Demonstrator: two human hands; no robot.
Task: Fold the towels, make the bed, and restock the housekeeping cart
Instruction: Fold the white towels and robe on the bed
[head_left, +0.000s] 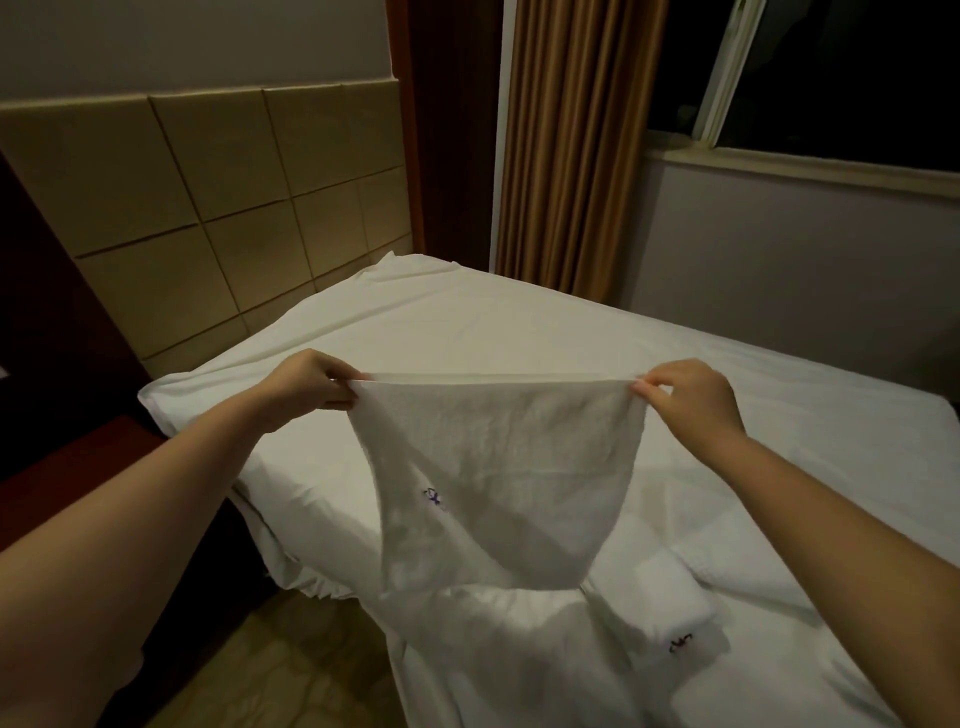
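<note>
White towel (498, 467) hangs above the bed (519, 322), stretched between 2 hands: left hand (311, 382) at 9 o'clock and right hand (685, 395) at 3 o'clock each pinch 1 top corner. Risk: uneven tension may skew the fold.

To your left a tan padded wall panel (208, 208) in squares, dark wood trim (447, 130) beside it, brown curtain (576, 145) ahead of you, dark window (841, 67) at your right over a pale sill (800, 169), tiled floor (291, 670) below you, dim light.
</note>
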